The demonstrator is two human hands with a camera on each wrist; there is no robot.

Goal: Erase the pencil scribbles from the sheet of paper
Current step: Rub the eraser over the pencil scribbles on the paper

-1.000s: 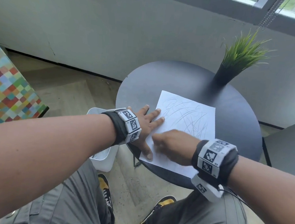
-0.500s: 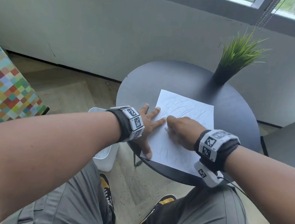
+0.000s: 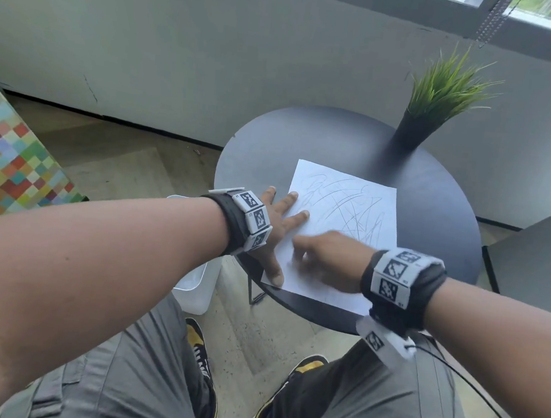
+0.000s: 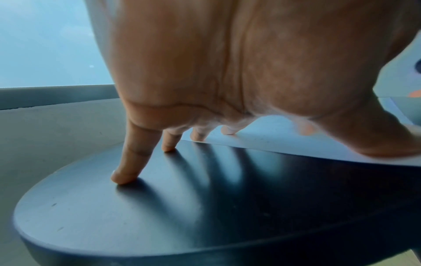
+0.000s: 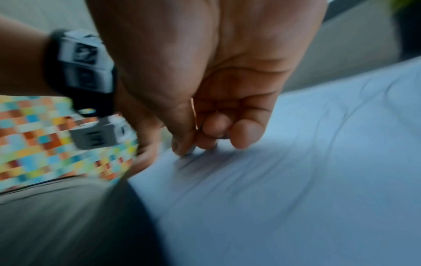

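The right hand [image 3: 326, 260] is blurred in both views; its fingers are curled with the tips pressed together on the white sheet of paper [image 3: 342, 227], but what the grip pinches is hidden, so I cannot tell. Half a second ago this hand was higher on the sheet; now it is near the lower left part. The left hand [image 3: 277, 228] lies flat with spread fingers on the sheet's left edge, as before. Pencil scribbles [image 3: 350, 208] show on the upper half. The sheet lies on the round dark bench [image 3: 433, 201].
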